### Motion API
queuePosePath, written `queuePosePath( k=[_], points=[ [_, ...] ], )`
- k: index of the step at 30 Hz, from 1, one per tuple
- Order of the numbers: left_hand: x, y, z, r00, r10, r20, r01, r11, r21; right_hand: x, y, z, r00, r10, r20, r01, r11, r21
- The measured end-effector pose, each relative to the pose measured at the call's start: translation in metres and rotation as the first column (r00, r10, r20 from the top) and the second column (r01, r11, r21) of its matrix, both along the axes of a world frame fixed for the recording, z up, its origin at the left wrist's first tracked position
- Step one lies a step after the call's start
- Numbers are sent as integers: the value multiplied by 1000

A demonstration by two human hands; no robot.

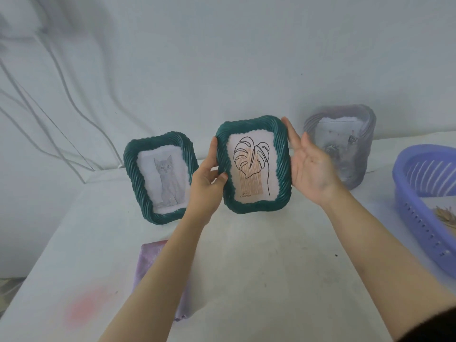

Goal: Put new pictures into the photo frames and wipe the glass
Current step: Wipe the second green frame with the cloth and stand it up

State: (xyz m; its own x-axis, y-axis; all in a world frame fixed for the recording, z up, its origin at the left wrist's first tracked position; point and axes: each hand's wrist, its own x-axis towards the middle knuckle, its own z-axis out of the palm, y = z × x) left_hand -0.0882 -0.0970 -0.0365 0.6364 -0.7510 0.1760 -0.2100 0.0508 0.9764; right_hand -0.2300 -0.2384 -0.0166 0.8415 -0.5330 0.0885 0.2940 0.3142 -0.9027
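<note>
Left hand (207,186) pinches left edge of dark green rope-twist rectangular photo frame (253,166) holding leaf drawing: thumb on front, fingers behind. Right hand (313,169) flat, fingers straight along right edge. Frame upright between both hands.

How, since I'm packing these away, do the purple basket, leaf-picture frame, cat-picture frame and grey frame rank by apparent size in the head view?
1. purple basket, though partly cropped.
2-4. leaf-picture frame, cat-picture frame, grey frame: look alike; unranked.
</note>
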Motion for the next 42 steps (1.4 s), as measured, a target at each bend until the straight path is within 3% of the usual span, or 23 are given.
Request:
queuePosePath(
  k=[6, 18, 27, 32, 35, 38, 40, 42],
  points=[
    [10, -24, -3, 996, 76, 39, -76, 997, 8, 18, -19, -8, 999, -44, 16, 43, 998, 37],
    [14, -24, -15, 996, 49, 74, -53, 997, 52, 24, -27, -26, 998, -66, 11, 64, 988, 143],
    [13, -19, -13, 997, 2, 73, -6, 999, 48, 22, -27, -37, 988, -121, -90, 128, 989, 76],
    [8, -18, -18, 990, 13, 142, -21, 998, 54, 11, -23, -41, 949, -224, -222, 225, 974, -22],
    [-3, -17, -17, 963, 38, 266, -62, 995, 82, -10, -22, -40, 913, -288, -290, 267, 957, -109],
    [-27, -12, -24, 845, 146, 514, -207, 976, 63, -35, -19, -39, 831, -454, -322, 395, 889, -233],
    [-48, -9, -30, 778, 122, 616, -112, 992, -54, -50, -15, -39, 747, -607, -271, 530, 790, -309],
    [-69, -13, -35, 766, -30, 642, 74, 996, -42, -62, -13, -40, 614, -766, -191, 666, 633, -394]
  ],
)
